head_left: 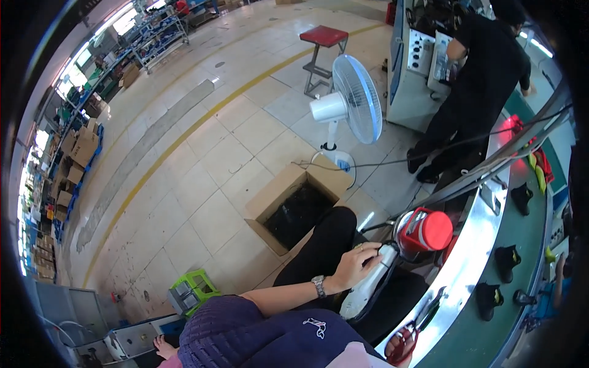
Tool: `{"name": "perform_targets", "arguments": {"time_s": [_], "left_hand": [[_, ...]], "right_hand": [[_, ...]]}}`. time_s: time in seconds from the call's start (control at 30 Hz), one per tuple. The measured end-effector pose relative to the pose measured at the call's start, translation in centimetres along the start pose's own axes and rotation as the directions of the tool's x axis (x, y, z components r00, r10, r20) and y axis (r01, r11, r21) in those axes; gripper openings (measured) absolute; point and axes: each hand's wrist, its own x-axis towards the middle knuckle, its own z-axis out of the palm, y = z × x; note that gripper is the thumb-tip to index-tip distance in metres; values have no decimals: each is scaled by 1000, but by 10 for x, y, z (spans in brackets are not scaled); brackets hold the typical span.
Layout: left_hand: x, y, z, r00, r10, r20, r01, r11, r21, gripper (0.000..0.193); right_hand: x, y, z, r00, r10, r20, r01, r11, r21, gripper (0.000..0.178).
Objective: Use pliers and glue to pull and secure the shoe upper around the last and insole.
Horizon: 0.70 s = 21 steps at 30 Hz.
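My left hand (354, 267), with a watch at the wrist, curls its fingers over the upper end of a long white object (362, 293) with dark edging. It lies slantwise over my lap; its kind I cannot make out. Low by the metal bench edge, my right hand (399, 345) is closed around the red handles of scissors (415, 339), whose dark blades point up along the edge. A jug with a red lid (437, 230) stands just beyond the white object.
An open cardboard box (261, 230) with a dark lining sits ahead on the floor, before a white fan (356, 101). Black shoes (507, 264) lie on the green conveyor (466, 340) at right. A co-worker (485, 67) stands far right; another person's hand (164, 348) is at lower left.
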Motion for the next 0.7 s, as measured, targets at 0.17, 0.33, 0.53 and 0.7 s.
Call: {"name": "perform_targets", "arguments": {"time_s": [0.17,0.33,0.53,0.7], "left_hand": [[5,-4,0,999,-12,-35,11,1000,-20,7],[15,-8,-4,997,44,-69,-41,998,50,6],[7,-10,10,999,34,-38,-31,996,88,7],[-2,-13,4,997,37,-66,-30,994,103,7]], "right_hand": [[6,4,56,896,194,399,-28,923,-385,76],[7,-6,79,891,327,315,-170,884,-436,75],[26,8,100,950,263,170,-168,886,-433,66],[20,11,92,948,279,154,-162,838,-521,69]]}}
